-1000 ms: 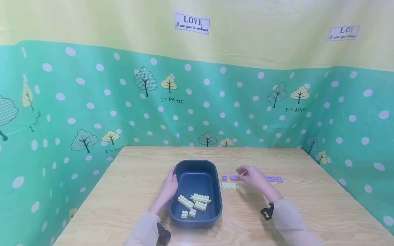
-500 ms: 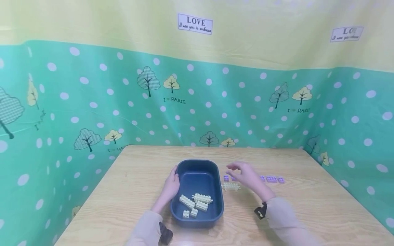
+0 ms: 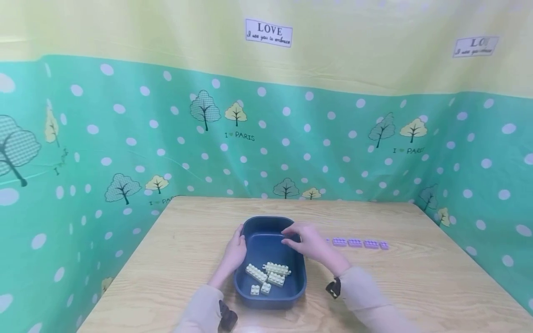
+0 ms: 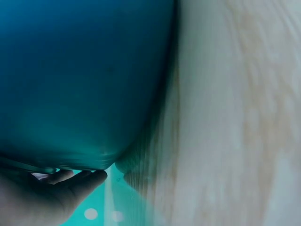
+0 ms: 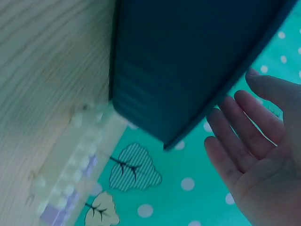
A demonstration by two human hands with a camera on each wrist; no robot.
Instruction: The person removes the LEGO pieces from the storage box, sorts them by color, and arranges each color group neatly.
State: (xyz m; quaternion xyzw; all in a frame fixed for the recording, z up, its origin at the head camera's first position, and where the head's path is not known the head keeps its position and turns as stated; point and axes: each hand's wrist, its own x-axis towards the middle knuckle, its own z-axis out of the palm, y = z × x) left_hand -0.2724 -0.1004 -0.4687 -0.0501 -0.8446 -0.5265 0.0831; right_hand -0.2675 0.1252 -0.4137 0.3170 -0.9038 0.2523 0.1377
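Observation:
A dark blue bin (image 3: 270,303) stands on the wooden table, with several cream building bricks (image 3: 256,273) lying in its near half. My left hand (image 3: 233,254) holds the bin's left side, thumb at the rim and fingers along the outer wall. In the left wrist view, the left fingertips (image 4: 96,176) lie against the wall's far end. Over the right rim is my right hand (image 3: 310,240), its fingers loosely bent and holding nothing. The right wrist view shows that hand's bare palm (image 5: 268,188) and, on the table, a cream studded brick with side pegs (image 5: 70,160).
A row of purple bricks (image 3: 356,242) runs along the table (image 3: 374,286) to the right of the bin. Behind the table hangs a green and yellow curtain (image 3: 250,162) printed with dots and trees.
My right hand has moved left, from above the purple bricks to over the bin's right rim, uncovering several purple bricks. My left hand stays on the bin; the bricks inside have not moved.

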